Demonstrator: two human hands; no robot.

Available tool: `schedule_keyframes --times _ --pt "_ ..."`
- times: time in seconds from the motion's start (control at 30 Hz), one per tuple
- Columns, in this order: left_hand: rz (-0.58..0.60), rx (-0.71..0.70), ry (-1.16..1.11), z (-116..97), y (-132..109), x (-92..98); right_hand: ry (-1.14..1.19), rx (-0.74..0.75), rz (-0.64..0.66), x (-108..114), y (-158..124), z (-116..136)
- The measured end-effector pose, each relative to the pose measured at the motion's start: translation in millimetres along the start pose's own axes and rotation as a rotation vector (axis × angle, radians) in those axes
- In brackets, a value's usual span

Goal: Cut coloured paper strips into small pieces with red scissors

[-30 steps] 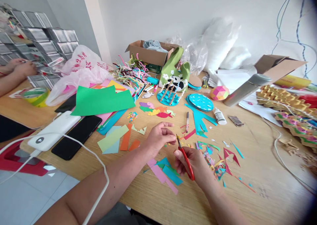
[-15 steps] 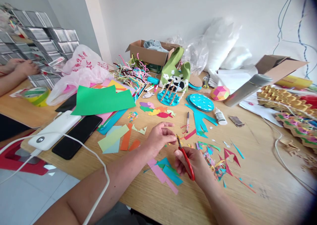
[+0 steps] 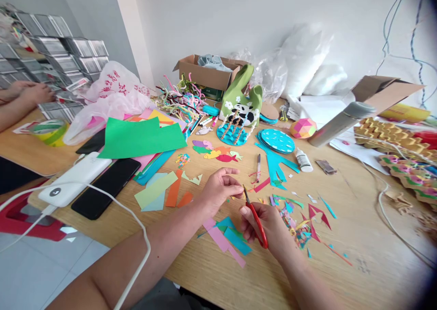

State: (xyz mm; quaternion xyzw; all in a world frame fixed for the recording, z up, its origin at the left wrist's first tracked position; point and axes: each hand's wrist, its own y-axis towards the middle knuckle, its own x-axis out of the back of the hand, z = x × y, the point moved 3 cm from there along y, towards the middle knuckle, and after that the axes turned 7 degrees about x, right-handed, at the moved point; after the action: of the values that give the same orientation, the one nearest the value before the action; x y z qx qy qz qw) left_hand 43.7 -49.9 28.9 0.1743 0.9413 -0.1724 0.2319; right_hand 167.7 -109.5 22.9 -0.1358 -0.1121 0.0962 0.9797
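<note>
In my right hand (image 3: 266,226) is a pair of red-handled scissors (image 3: 258,223), blades pointing up and away toward my left fingertips. My left hand (image 3: 221,187) is pinched at the scissor tips; whatever sits between thumb and finger is too small to make out. Under and beside the hands lie pink paper strips (image 3: 218,238) and blue strips (image 3: 238,241). Right of my right hand is a heap of colourful paper scraps (image 3: 300,230), with a dark red cut-out scrap (image 3: 319,216) nearby. Several paper fish (image 3: 227,158) lie beyond my left hand.
Green paper sheets (image 3: 143,137), a black phone (image 3: 105,189) and a white power bank (image 3: 75,179) with a cable lie left. Blue discs (image 3: 277,140), a glue bottle (image 3: 303,160) and a grey flask (image 3: 341,124) stand right. Another person's hands (image 3: 34,94) are at far left.
Almost nothing differs. Both hands and the scissors stay in nearly the same place, with the blade tips still at my left fingertips.
</note>
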Motion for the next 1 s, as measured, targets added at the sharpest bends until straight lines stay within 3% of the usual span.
schedule_keyframes --times 1.0 --pt "-0.004 -0.016 0.029 -2.5 1.3 2.6 0.012 -0.016 0.012 0.3 -2.1 -1.9"
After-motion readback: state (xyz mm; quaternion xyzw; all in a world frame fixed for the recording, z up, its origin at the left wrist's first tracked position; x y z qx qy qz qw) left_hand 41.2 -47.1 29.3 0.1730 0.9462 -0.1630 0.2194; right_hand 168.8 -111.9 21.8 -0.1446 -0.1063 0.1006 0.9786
